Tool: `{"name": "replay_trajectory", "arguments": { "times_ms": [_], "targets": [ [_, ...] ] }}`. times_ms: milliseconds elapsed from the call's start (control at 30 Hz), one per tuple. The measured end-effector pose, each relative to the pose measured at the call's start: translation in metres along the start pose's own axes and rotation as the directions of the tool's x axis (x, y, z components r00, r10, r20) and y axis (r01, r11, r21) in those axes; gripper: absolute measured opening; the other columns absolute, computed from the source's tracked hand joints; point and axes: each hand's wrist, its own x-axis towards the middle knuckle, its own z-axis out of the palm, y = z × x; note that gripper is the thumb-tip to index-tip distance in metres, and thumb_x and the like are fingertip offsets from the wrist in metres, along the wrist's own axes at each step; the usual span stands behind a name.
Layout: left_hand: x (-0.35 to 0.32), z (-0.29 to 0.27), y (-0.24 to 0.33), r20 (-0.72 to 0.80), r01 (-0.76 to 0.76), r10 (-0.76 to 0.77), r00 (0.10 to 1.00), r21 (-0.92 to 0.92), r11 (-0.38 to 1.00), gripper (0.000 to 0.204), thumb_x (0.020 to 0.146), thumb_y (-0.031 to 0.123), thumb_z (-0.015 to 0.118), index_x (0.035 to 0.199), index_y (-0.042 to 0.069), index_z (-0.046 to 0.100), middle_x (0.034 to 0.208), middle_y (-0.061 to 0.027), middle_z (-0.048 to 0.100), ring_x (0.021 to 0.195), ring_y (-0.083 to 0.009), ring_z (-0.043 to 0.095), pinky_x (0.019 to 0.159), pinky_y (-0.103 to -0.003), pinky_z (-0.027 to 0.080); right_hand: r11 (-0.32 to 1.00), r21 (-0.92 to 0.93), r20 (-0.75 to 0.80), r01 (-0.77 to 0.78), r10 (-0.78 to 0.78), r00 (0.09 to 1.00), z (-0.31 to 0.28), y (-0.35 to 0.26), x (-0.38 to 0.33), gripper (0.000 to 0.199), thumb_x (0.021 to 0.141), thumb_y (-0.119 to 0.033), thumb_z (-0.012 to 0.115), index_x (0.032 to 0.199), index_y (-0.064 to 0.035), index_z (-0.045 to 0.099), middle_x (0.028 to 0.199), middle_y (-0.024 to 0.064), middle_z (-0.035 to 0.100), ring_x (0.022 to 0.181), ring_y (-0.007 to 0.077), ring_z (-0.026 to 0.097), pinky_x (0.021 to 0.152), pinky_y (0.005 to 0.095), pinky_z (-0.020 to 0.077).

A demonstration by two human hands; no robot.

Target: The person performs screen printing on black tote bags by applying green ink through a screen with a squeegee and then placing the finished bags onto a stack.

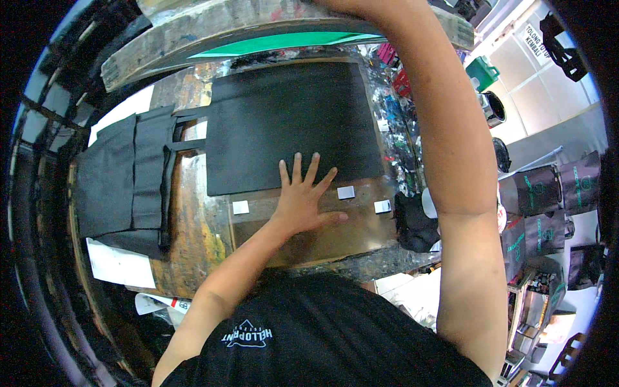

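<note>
A black fabric bag point(290, 106) lies flat on a brown board point(309, 248), its handles point(190, 145) pointing left. My left hand point(304, 198) rests palm down with fingers spread, the fingertips on the bag's near edge and the palm over the board. Beyond the bag stands a raised wooden frame point(193, 45), with a green sheet point(290, 42) showing under it. My right arm reaches up to the far edge; only part of my right hand point(348, 5) shows by the frame, its fingers cut off from view. Small white squares point(346, 192) sit along the bag's near side.
More black bags point(106, 184) are piled at the left, over white paper point(121, 263). Right of the board runs a paint-stained strip point(406, 138) with a black cloth point(414, 222). Printed dark bags point(541, 193) and a green jug point(482, 73) are farther right.
</note>
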Motion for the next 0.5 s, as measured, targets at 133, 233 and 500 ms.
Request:
{"name": "replay_trajectory", "arguments": {
  "times_ms": [133,233,500],
  "targets": [
    [0.004,0.011,0.022,-0.059,0.032,-0.034,0.998,-0.027,0.999,0.108,0.084,0.094,0.048,0.162,0.019,0.05,0.173,-0.0289,0.026,0.157,-0.0614,0.014,0.119,-0.083,0.001,0.987,-0.024,0.006,0.162,-0.162,0.987,0.011,0.02,0.001,0.09,0.107,-0.079,0.026,0.092,-0.0034,0.071,0.092,0.0122,0.075,0.085,0.0179,0.07,0.07,0.0348,0.0597],
    [-0.003,0.012,0.028,-0.067,0.049,-0.052,0.996,-0.045,0.998,0.108,0.085,0.094,0.047,0.161,0.018,0.05,0.173,-0.0285,0.026,0.158,-0.0599,0.015,0.12,-0.082,0.001,0.982,-0.043,-0.076,0.183,-0.186,0.98,0.02,0.022,0.001,0.09,0.106,-0.08,0.025,0.094,-0.0027,0.071,0.092,0.0124,0.075,0.085,0.018,0.07,0.069,0.0341,0.059],
    [-0.011,-0.008,0.013,-0.109,0.123,-0.134,0.985,-0.097,0.988,0.109,0.085,0.088,0.058,0.161,0.01,0.049,0.166,-0.0256,0.041,0.157,-0.0487,0.031,0.126,-0.073,0.009,0.961,-0.144,-0.394,0.235,-0.274,0.878,0.044,0.036,0.008,0.082,0.108,-0.073,0.034,0.096,-0.0022,0.073,0.09,0.0149,0.075,0.088,0.0237,0.069,0.085,0.0447,0.0546]
  ]
}}
